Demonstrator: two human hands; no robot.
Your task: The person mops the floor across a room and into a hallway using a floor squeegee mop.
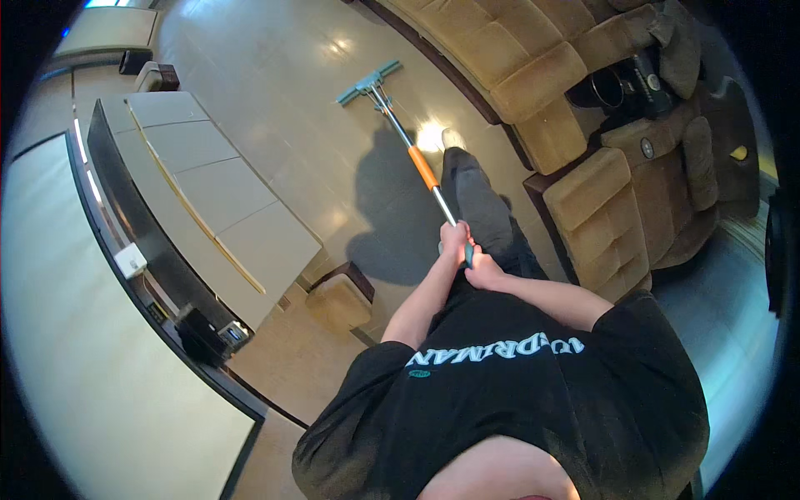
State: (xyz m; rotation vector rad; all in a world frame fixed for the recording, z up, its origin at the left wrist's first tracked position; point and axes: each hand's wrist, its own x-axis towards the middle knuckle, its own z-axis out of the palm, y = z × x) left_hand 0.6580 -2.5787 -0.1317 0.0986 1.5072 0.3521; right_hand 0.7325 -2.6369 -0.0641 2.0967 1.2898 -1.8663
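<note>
I hold a long-handled mop with a metal pole, an orange sleeve and a wide blue-green head. Its head rests on the tiled floor ahead of me; the frame does not show clearly what its underside is. My left hand is wrapped round the pole below the orange sleeve. Closer to my body, my right hand grips the blue-green end of the handle. The pole slants up and left from my hands.
Brown padded recliner seats line the right side. To the left stands a long grey-topped cabinet, with a brown stool by its near end. A large pale screen lies farther left. My shoe is beside the pole on the tiled floor.
</note>
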